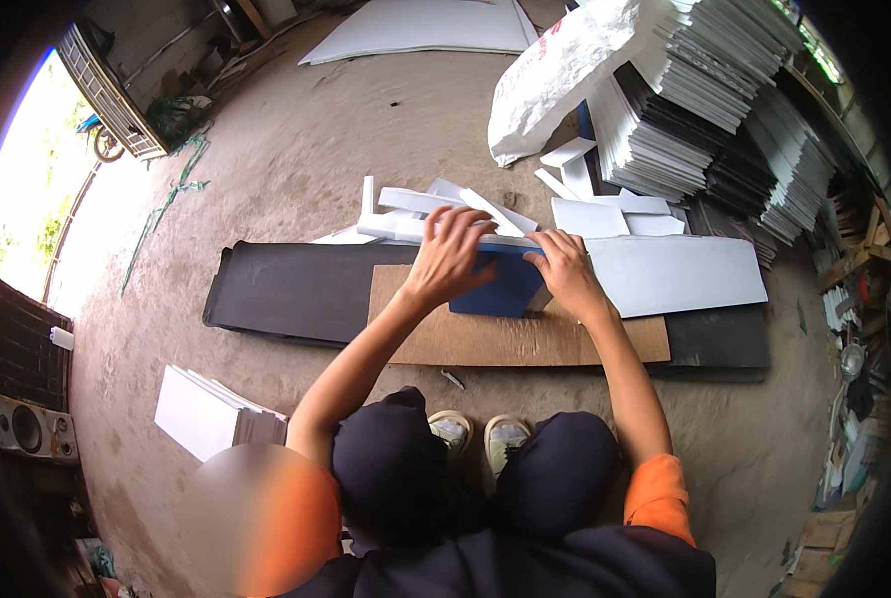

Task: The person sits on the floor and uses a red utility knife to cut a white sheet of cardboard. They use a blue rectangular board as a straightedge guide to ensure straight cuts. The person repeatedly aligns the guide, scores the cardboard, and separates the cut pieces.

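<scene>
A blue panel [490, 287] stands tilted over a brown wooden board [420, 339] in front of me. My right hand [569, 274] grips its upper right edge, with the thumb on the near face and the fingers over the top. My left hand [450, 257], a little blurred, is at the panel's left side with its fingers spread. Whether it touches the panel is hard to make out. A long white sheet [690, 277] lies right of my right hand. Under the wooden board is a long black stack of sheets [301, 294].
White offcuts [405, 199] lie just beyond the panel. Cut white sheets [206, 409] are stacked at lower left. At the far right rise tall piles of white and black sheets [655, 149], beside a white sack [545, 90]. A large white sheet [415, 30] lies farther back.
</scene>
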Demonstrator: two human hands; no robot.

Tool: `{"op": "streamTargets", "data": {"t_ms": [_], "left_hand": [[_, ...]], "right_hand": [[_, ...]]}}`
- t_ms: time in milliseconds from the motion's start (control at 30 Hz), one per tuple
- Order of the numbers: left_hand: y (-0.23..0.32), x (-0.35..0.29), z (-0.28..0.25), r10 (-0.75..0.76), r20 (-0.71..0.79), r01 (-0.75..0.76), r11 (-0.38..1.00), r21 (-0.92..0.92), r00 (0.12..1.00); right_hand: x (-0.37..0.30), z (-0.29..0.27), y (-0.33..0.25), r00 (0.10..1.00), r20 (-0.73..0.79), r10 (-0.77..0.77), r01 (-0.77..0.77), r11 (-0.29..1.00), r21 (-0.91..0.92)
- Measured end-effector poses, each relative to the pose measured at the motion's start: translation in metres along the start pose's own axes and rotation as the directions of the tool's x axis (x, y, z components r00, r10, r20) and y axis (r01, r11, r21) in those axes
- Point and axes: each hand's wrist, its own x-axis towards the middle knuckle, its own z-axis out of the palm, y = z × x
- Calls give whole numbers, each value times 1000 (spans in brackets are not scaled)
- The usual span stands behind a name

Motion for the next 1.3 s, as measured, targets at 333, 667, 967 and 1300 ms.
{"op": "streamTargets", "data": {"t_ms": [333,667,967,1300], "left_hand": [[-21,-65,71,-524,102,387,470,-794,846],[-26,-55,78,-543,157,410,384,-827,825],[-24,-54,71,-552,172,415,353,-838,816],[-24,-53,70,-545,200,443,361,-820,814]], "right_hand": [[14,6,3,999,-43,11,-11,1000,8],[1,40,-8,804,-432,410,-317,909,272],[6,43,-12,812,-415,411,-332,909,251],[7,42,-9,825,-448,345,-294,939,181]]}}
